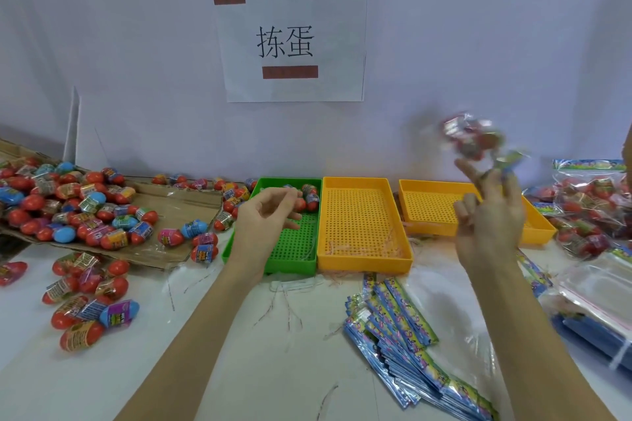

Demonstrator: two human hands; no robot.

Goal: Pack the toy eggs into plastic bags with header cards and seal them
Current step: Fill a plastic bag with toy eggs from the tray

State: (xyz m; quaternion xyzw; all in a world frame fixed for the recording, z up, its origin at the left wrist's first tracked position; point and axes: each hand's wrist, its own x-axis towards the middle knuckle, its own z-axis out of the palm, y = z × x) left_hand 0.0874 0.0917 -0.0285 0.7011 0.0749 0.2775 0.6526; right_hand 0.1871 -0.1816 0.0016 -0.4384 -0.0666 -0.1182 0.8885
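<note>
While the packed bag (473,138) blurs in mid-air at two o'clock, touching no hand, its header card end points down toward the right hand (489,215), whose grip is loose, fingers spread and empty. Left hand (265,215) hovers over the green tray (294,249), fingers relaxed, holding nothing. Bare table (273,352) lies open at six o'clock; loose eggs (85,212) crowd nine o'clock.

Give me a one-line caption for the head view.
Blurred filled bag above right hand; left hand over green tray.
</note>
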